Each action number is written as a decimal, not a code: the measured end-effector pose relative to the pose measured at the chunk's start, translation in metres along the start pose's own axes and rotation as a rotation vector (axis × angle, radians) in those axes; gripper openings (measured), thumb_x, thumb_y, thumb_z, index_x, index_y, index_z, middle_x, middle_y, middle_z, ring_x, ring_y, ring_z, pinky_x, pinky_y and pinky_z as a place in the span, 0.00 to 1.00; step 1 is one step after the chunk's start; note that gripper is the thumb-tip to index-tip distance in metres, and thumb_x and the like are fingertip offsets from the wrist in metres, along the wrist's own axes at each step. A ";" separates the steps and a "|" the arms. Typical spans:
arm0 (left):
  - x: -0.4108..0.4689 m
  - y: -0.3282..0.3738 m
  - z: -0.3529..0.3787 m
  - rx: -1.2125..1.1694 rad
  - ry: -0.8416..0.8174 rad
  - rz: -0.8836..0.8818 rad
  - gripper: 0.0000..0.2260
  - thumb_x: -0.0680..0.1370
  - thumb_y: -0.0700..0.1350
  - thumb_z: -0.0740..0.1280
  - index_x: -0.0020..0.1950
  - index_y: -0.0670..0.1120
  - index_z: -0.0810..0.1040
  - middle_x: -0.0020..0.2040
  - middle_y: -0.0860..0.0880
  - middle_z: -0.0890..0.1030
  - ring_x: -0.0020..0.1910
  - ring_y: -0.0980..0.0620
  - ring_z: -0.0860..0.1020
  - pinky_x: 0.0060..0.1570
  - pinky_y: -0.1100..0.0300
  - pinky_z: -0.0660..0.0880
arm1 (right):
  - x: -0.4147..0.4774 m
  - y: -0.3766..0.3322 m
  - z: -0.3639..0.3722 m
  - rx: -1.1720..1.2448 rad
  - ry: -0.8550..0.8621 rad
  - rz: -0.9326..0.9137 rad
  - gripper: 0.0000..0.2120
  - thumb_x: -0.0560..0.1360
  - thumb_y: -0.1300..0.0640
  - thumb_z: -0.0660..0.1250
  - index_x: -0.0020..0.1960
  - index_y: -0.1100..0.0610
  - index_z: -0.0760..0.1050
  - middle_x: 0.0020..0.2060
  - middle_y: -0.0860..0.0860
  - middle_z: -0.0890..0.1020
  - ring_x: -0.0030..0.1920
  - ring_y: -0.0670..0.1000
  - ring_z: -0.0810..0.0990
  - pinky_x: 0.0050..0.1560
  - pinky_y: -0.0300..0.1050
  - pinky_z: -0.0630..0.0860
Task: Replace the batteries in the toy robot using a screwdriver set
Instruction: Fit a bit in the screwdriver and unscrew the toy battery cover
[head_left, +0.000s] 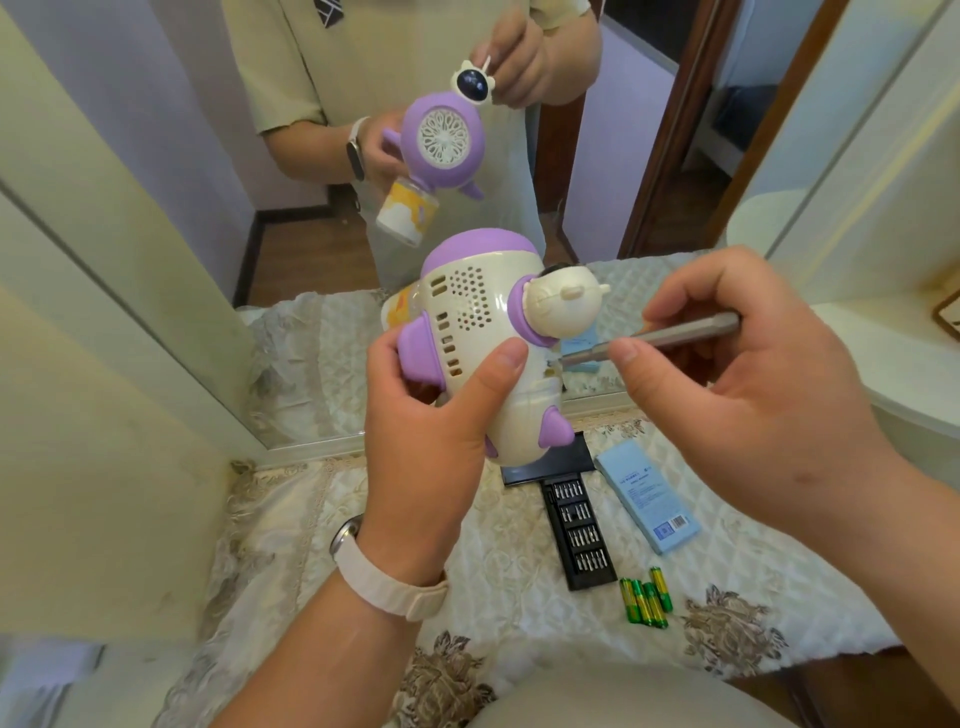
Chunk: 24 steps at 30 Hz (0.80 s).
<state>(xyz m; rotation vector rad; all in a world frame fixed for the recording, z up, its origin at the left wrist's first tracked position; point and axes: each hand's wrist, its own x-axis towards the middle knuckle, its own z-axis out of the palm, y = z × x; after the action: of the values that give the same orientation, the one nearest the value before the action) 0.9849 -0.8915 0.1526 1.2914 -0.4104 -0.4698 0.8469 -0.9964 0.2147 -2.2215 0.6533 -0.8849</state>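
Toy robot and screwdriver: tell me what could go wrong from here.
1. The left hand holds the toy robot in the air, so the screwdriver in the right hand may slip and jab the thumb beside its tip.
2. A freed screw could drop onto the patterned cloth and get lost.
3. The batteries near the edge might roll off.

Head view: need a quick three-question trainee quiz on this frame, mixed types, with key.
1. True or false: the right hand holds the screwdriver with its tip at the toy robot.
2. How many green batteries lie on the cloth? A two, B four, C six.
3. Short answer: what colour is the flat box beside the black bit case?
Key: 1 true; 2 B; 3 blue.
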 end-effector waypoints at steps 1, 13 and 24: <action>0.000 0.000 0.000 0.004 0.000 0.000 0.25 0.62 0.56 0.77 0.56 0.54 0.74 0.47 0.56 0.84 0.44 0.54 0.84 0.31 0.55 0.79 | 0.001 -0.001 -0.001 -0.028 -0.002 -0.002 0.10 0.72 0.51 0.70 0.45 0.51 0.70 0.38 0.46 0.78 0.35 0.50 0.77 0.33 0.44 0.73; 0.005 0.002 -0.001 0.030 0.004 -0.001 0.25 0.64 0.53 0.80 0.56 0.55 0.73 0.46 0.57 0.84 0.44 0.56 0.84 0.32 0.53 0.80 | 0.005 0.002 -0.001 -0.009 -0.044 0.014 0.08 0.72 0.48 0.70 0.40 0.49 0.72 0.32 0.51 0.78 0.31 0.52 0.77 0.29 0.46 0.73; 0.001 0.004 0.005 0.042 -0.018 -0.006 0.24 0.64 0.53 0.77 0.57 0.54 0.73 0.47 0.57 0.84 0.45 0.55 0.84 0.35 0.53 0.81 | 0.002 0.012 -0.003 0.198 -0.013 0.043 0.09 0.73 0.54 0.71 0.43 0.49 0.70 0.34 0.56 0.80 0.36 0.59 0.81 0.37 0.62 0.77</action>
<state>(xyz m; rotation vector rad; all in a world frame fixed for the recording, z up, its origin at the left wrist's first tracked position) 0.9840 -0.8950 0.1578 1.3301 -0.4330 -0.4802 0.8433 -1.0068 0.2085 -2.0277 0.5789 -0.8743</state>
